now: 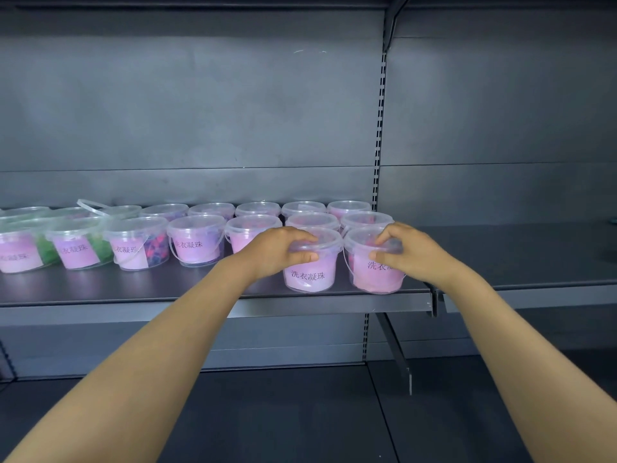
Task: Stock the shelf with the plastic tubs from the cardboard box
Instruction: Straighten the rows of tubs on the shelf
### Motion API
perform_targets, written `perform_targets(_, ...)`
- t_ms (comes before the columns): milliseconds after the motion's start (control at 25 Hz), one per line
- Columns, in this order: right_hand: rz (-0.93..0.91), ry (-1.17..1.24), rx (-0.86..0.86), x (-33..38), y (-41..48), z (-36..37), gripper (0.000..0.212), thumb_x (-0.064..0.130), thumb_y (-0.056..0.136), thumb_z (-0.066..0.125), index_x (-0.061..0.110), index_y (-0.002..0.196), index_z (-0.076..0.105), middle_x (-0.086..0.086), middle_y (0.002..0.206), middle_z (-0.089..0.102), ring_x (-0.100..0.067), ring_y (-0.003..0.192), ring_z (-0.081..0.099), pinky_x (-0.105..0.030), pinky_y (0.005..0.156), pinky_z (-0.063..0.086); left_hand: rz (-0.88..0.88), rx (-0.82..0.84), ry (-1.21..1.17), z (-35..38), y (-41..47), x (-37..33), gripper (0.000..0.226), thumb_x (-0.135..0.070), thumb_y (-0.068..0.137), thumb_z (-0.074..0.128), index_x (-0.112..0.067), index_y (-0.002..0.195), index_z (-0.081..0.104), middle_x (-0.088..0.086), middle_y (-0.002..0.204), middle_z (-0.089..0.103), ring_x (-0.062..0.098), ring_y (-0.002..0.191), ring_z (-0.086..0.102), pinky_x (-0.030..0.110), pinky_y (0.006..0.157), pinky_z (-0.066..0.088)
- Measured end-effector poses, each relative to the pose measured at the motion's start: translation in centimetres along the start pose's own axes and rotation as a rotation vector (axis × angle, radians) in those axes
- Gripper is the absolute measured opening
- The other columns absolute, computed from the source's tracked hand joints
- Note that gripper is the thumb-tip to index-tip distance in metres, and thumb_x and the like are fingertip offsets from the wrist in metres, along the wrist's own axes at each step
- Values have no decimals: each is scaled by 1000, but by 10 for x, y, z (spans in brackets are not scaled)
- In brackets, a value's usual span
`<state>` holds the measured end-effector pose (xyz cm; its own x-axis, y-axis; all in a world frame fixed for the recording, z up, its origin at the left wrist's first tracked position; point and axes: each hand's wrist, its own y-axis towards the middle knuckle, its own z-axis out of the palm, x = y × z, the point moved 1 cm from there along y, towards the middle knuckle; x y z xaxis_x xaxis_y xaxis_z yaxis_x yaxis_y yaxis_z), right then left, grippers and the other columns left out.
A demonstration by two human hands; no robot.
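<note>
Two bare forearms reach to the shelf (200, 289), where the left hand (280, 250) and right hand (405, 252) each clasp a plastic tub (312, 262) (374, 265) by the lid, side by side at the front edge. This looks like the placing step; next, each grip should release and fetch more tubs.

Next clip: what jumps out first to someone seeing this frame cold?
Two bare hands at the shelf's front edge, each gripping a clear, pink-labelled tub by its lid: the left hand on one tub, the right hand on its neighbour. Behind and to the left, rows of matching tubs fill the shelf.
</note>
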<state>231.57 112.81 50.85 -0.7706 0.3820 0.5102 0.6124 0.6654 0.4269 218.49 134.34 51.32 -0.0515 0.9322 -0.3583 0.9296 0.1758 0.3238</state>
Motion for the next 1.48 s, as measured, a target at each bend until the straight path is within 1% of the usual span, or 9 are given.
perform_targets(240, -6, 53, 93, -13, 6, -11, 14, 25, 81, 72, 27, 85, 59, 9, 114, 56, -11, 114, 50, -24, 92, 36, 6, 3, 12, 1, 2, -3, 43, -37, 87, 61, -24, 128, 56, -3, 137, 52, 14, 128, 46, 23, 106, 33)
perform_targets(440, 1, 52, 166, -13, 15, -17, 12, 28, 82, 70, 22, 91, 63, 10, 113, 59, -9, 113, 51, -26, 94, 37, -30, 56, 26, -5, 3, -8, 40, -40, 89, 58, -26, 127, 56, -7, 134, 51, 9, 125, 44, 14, 97, 28)
perform_targets(640, -2, 133, 28, -5, 33, -24, 18, 31, 85, 67, 13, 86, 69, 3, 94, 70, -13, 93, 62, -21, 78, 45, -27, -71, -72, -13, 13, -3, 25, -35, 93, 52, -21, 110, 64, -5, 120, 61, 11, 113, 53, 19, 97, 37)
perform_targets(760, 1, 150, 13, -2, 61, -25, 11, 22, 82, 71, 11, 83, 70, -3, 90, 72, -17, 89, 66, -27, 83, 49, -33, -155, -84, -24, 32, 12, 20, -28, 92, 56, -16, 105, 65, -1, 112, 66, 15, 105, 59, 24, 95, 42)
perform_targets(880, -14, 97, 13, 1, 95, -22, 6, 18, 80, 72, 13, 79, 69, -1, 82, 71, -14, 79, 63, -26, 80, 49, -48, -181, -18, -32, 59, 27, 18, -26, 90, 58, -14, 101, 65, 0, 107, 68, 17, 100, 61, 27, 90, 46)
perform_targets(1040, -45, -92, 46, -1, 149, -13, 8, 18, 79, 73, 11, 82, 70, 1, 79, 68, -8, 72, 60, -7, 64, 44, 15, -164, 178, -38, 106, 43, 22, -24, 92, 55, -10, 107, 64, 5, 111, 64, 21, 106, 58, 26, 91, 41)
perform_targets(1120, -46, -188, 84, -7, 178, -6, 8, 19, 79, 72, 13, 83, 69, 4, 77, 66, -9, 74, 60, -12, 67, 45, 52, -137, 226, -42, 133, 55, 25, -26, 92, 53, -10, 110, 62, 7, 114, 61, 22, 110, 55, 24, 91, 37)
perform_targets(1360, 20, -396, 308, -42, 252, 17, 34, 33, 83, 68, 17, 113, 66, 1, 114, 65, -13, 110, 58, -25, 95, 44, 123, 35, 321, -44, 214, 92, 30, -33, 93, 51, -14, 115, 61, 6, 120, 59, 21, 114, 54, 25, 97, 39)
perform_targets(1480, 42, -435, 410, -55, 269, 31, 45, 43, 87, 61, 17, 123, 60, 3, 127, 59, -13, 118, 53, -18, 94, 37, 143, 167, 338, -29, 240, 109, 35, -38, 93, 49, -18, 121, 58, 3, 126, 58, 20, 118, 53, 27, 100, 40)
